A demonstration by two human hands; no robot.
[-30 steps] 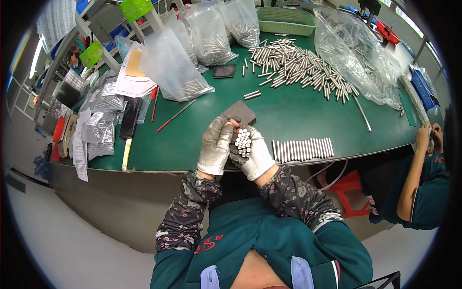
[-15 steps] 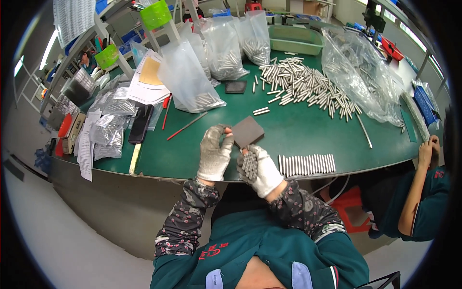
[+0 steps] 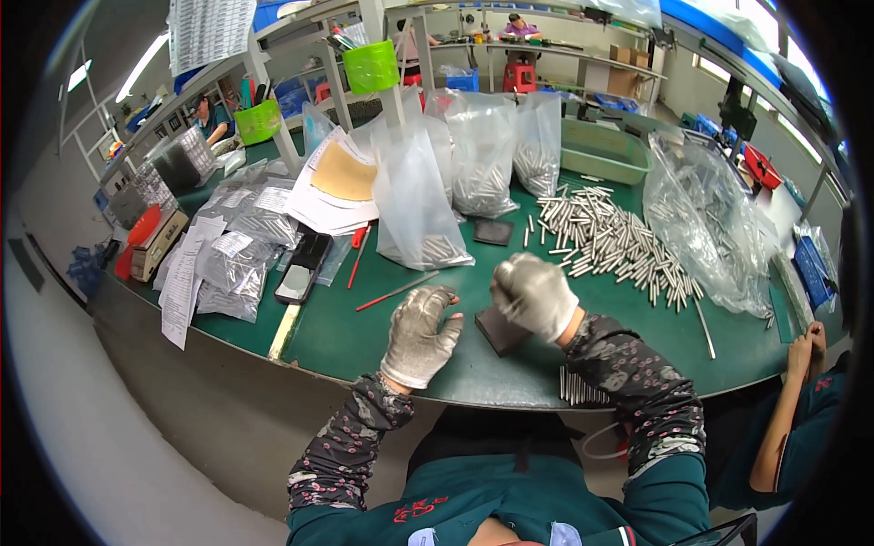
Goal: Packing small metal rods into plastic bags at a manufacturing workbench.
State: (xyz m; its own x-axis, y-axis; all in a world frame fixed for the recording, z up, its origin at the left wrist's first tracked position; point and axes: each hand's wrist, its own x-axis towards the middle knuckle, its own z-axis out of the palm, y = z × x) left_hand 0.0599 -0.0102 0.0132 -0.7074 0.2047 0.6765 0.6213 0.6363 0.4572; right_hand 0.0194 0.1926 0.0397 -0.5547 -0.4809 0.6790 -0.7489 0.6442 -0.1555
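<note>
My left hand (image 3: 421, 337), in a grey-stained white glove, is raised over the near part of the green table. Its fingers are curved and apart, with nothing between them. To its right, my gloved right hand (image 3: 535, 296) is closed, back up, just above a dark rectangular block (image 3: 499, 333) and partly covering it. Whatever its fingers hold is hidden from view. A row of short metal pins (image 3: 575, 388) lies near the front edge, its right end hidden by my right sleeve. Beyond the right hand spreads a heap of loose metal pins (image 3: 619, 246).
Clear bags of pins (image 3: 482, 168) stand behind, beside a green tray (image 3: 605, 168) and a large plastic bag (image 3: 706, 209). A thin red-handled tool (image 3: 393, 293), a phone (image 3: 305, 268) and papers lie leftward. At the right edge another person's hands (image 3: 806, 350) show.
The view has tilted up. My right hand has turned over and moved forward above the block; the bundle of pins it held is no longer visible. My left hand stays near, fingers apart.
</note>
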